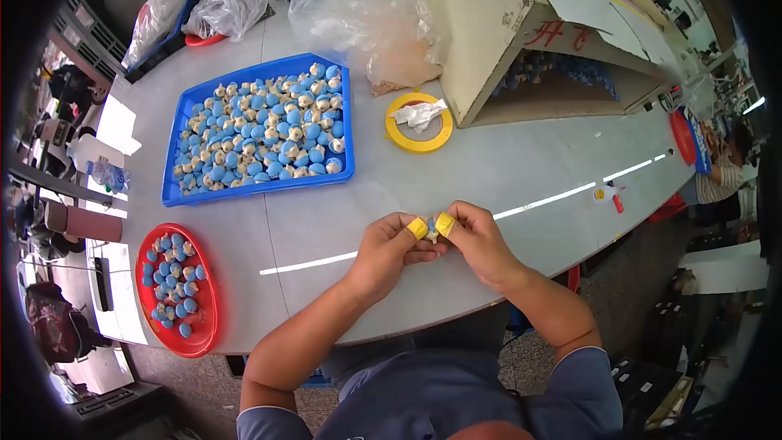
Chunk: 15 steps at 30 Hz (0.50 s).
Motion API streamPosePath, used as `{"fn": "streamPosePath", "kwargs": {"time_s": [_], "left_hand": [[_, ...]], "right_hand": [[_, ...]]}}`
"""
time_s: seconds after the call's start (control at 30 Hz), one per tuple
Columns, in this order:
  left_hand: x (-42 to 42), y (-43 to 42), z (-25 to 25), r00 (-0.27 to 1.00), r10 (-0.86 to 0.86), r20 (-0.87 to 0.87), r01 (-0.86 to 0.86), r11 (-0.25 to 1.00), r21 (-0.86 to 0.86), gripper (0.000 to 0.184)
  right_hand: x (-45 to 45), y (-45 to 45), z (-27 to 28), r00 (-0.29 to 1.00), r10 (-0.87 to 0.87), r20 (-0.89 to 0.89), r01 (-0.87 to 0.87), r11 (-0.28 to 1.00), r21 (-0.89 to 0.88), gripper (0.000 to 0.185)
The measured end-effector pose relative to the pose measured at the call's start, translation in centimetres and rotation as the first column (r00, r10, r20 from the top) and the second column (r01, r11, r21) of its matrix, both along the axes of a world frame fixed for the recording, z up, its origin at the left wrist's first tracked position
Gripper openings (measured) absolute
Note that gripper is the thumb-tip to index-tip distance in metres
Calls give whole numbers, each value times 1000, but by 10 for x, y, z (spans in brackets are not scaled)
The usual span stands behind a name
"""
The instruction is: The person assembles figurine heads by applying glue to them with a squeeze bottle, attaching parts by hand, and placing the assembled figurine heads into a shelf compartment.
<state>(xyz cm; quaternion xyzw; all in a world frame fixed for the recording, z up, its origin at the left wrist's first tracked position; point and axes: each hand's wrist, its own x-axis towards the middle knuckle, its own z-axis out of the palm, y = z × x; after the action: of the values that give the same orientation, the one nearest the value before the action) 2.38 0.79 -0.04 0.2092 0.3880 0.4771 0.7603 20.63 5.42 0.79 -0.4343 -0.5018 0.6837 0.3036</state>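
Both hands meet over the grey table near its front edge. My left hand (389, 251) and my right hand (482, 246) pinch one small blue and cream piece (432, 231) between them, with yellow wraps on both thumbs. The fingers cover much of that piece. Up and to the left, a blue tray (269, 189) holds many similar blue and cream pieces. A red round tray (208, 310) at the left edge holds several more.
A yellow ring-shaped dish (407, 143) with white tissue stands beyond my hands. Behind it are plastic bags (366, 20) and a large box-like shelf (481, 33). A small bottle (604, 194) lies to the right. Another person (723, 175) sits at the far right.
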Motion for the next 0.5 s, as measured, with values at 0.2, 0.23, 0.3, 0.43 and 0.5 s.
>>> {"fn": "streamPosePath", "kwargs": {"time_s": [0.2,0.23,0.3,0.43,0.5], "left_hand": [[-4,2,0,996,62,-64,-59,997,51,20],[-4,2,0,995,72,-74,-68,996,63,19],[-4,3,-1,992,94,-89,-87,993,85,18],[-6,3,-6,989,113,-93,-107,992,68,16],[-6,4,-7,988,112,-103,-107,993,54,16]], "right_hand": [[-15,3,3,994,-29,-103,22,997,-72,20],[-19,3,4,993,-45,-113,36,996,-79,22],[-26,2,3,989,-79,-122,73,996,-53,24],[-37,0,-12,988,-133,-78,140,987,85,29],[-39,-2,-13,987,-150,-49,155,980,124,29]]}}
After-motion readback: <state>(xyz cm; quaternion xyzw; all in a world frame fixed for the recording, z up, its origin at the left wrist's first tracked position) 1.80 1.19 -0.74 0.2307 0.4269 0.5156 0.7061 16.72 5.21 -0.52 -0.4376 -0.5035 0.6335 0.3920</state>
